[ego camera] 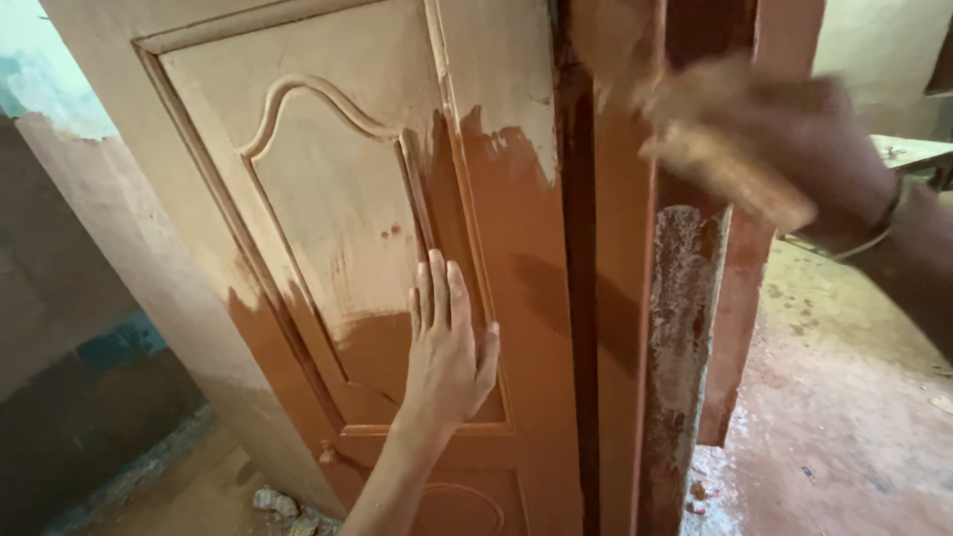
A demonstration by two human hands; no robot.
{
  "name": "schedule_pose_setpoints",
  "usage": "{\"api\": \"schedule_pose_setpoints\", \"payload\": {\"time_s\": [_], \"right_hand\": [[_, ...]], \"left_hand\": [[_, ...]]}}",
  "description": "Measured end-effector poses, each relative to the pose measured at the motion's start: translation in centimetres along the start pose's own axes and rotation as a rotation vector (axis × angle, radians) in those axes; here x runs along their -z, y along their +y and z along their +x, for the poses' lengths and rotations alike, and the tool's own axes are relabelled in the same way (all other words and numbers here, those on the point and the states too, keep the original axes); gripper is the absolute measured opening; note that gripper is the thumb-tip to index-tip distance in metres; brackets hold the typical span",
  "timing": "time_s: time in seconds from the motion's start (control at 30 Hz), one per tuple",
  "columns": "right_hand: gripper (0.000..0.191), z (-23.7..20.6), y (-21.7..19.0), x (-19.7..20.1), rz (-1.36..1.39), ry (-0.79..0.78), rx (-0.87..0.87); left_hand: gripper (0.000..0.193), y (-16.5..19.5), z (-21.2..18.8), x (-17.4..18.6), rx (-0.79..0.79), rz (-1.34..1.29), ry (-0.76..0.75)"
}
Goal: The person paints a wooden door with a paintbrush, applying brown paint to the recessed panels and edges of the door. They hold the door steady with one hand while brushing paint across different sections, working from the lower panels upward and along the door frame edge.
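Wooden door, panelled, fills most of the view and stands tilted, top leaning left. Raised arched moulding frames the upper panel. Lower part and right stile carry wet reddish-brown coating; upper left is bare pale wood, with a ragged boundary between the two.

Door edge faces the camera, also coated brown. Just right of it is a door frame post, dark red with a patch of flaking whitish surface mid-height.

Floor at right is dusty, reddish, with debris specks. Wall at left is pale above, dark below. Small rubble pieces lie at the door foot.

Left hand: flat on the panel, palm down, fingers together and pointing up, grasping nothing. It sits on the coated zone at the lower right of the arched panel.

Right hand: upper right, near the top of the door edge, heavily motion-blurred. It appears closed around a pale object, brush or pad, can't tell which. Bangle on that wrist.
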State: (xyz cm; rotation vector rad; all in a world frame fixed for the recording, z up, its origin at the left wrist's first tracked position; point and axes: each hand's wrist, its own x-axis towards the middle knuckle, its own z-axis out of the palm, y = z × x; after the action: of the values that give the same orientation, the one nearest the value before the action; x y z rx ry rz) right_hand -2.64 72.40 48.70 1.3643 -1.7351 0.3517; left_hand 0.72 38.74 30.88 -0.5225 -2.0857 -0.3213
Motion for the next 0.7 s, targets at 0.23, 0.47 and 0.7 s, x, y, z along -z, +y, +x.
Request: {"api": "schedule_pose_setpoints", "payload": {"time_s": [0.23, 0.47, 0.7], "right_hand": [[0.009, 0.5, -5.6, -1.5, -0.257, -0.382, -0.312], [0.020, -1.2, -11.3, -5.6, 0.230, -0.789, -0.089], [0.035, 4.3, -8.1, -2.9, -0.285, -0.318, -0.100]], "left_hand": [[0.075, -0.3, -0.3, 0.6, -0.010, 0.003, 0.012], [0.075, -0.6, -0.4, 0.4, -0.042, -0.046, 0.045], [0.076, -2.1, -1.3, 1.1, -0.011, -0.082, 0.032]]}}
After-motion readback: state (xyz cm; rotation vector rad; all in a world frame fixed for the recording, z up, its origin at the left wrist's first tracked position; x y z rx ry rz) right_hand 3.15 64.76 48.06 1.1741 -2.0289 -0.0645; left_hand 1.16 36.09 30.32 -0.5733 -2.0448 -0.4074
